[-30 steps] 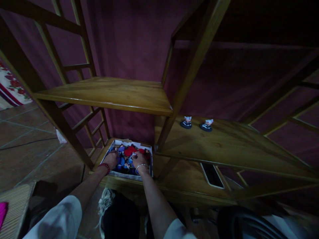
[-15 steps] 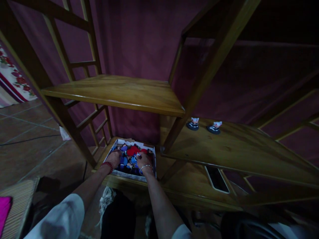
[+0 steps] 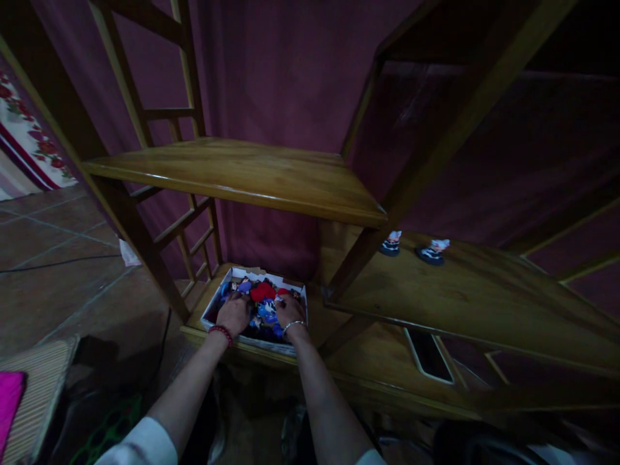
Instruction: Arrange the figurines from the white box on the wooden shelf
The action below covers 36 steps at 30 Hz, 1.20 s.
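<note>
A dim room with a purple curtain (image 3: 281, 84) hung behind wooden shelves (image 3: 237, 171). In the foreground, a person in pale sleeves (image 3: 150, 444) extends both arms; at far left, one pink cloth (image 3: 10, 400) lies on a ribbed bench (image 3: 46, 374). One bracelet circles each wrist, the left red (image 3: 221, 332), the right silvery (image 3: 294, 325).

Both hands dip into one shallow white box (image 3: 264, 344), open at the top, on the lowest shelf at the left end. It holds a jumble of small figures (image 3: 267, 310), blue, purple and red, too tightly packed to count. The left hand (image 3: 234, 314) lies over the box's left half, fingertips hidden among the figures; whether they grip cannot be told. The right hand (image 3: 289, 311), on the right half, has its fingers bent down onto the pile; its hold is also unclear.

To the right, one dark, white-rimmed slab (image 3: 429, 355) lies flat on the same level. Farther back, two figurines (image 3: 434, 252) on dark bases stand apart on a higher shelf, the left one partly behind a post. One floral cloth (image 3: 33, 142) shows beyond.
</note>
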{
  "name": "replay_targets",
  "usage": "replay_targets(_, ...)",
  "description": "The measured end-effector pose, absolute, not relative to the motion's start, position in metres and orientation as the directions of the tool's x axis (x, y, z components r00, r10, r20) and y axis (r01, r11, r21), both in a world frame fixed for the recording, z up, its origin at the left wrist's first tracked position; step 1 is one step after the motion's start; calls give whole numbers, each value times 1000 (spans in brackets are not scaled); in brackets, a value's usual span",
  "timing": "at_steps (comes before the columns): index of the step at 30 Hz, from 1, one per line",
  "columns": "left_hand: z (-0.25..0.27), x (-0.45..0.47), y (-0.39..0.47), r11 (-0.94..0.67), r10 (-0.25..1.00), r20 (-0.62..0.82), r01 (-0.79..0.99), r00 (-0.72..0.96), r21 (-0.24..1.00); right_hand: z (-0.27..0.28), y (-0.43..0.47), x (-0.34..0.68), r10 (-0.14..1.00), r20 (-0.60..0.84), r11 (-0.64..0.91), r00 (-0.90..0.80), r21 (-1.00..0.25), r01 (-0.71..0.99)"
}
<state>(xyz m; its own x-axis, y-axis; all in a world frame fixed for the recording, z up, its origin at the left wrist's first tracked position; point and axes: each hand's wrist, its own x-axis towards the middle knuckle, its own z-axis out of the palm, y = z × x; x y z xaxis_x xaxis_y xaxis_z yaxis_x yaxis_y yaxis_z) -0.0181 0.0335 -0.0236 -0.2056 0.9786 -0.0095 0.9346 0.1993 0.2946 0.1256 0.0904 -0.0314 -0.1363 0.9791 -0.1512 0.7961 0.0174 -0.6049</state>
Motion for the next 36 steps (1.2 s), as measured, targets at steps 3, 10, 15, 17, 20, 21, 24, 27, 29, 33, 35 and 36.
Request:
replay_targets(3, -22, -12, 31, 271, 959, 4, 925, -282, 267, -31, 89, 126, 981, -136, 24, -138, -625, 780)
replay_targets(10, -2, -26, 35, 545, 838, -168, 795, -519, 266, -27, 90, 130, 983, -144, 6, -116, -602, 799)
replay_targets(15, -3, -28, 34, 497, 868, -162, 826, -470, 267, -26, 93, 136, 987, -125, 12, -106, -586, 810)
replay_targets(17, -7, -29, 34, 447, 894, -172, 844, -413, 298, -28, 93, 138, 991, -105, 2, -79, -589, 808)
replay_targets(20, -11, -30, 35, 381, 924, -161, 862, -345, 335, -29, 92, 140, 996, -78, -15, -40, -607, 795)
replay_targets(21, -11, -30, 35, 361, 932, -148, 870, -330, 336, -29, 93, 140, 997, -73, -21, -30, -609, 793)
replay_targets(24, -12, -29, 36, 321, 947, -110, 888, -301, 328, -26, 94, 143, 998, -67, -26, -18, -597, 802)
replay_targets(27, -12, -28, 37, 274, 962, -84, 892, -261, 361, -24, 98, 148, 997, -59, 2, -44, -566, 825)
replay_targets(29, -14, -26, 39, 232, 972, -70, 886, -223, 401, -23, 101, 152, 996, -72, -4, -43, -551, 834)
replay_targets(33, -19, -17, 44, 176, 984, -45, 873, -175, 454, -24, 103, 159, 996, -89, -27, -25, -539, 842)
replay_targets(35, -20, -9, 47, 125, 990, -4, 870, -140, 478, -22, 102, 162, 998, -51, -3, -28, -535, 845)
replay_targets(36, -19, -4, 48, 90, 993, 26, 869, -117, 487, -22, 101, 162, 999, -20, 14, -29, -532, 846)
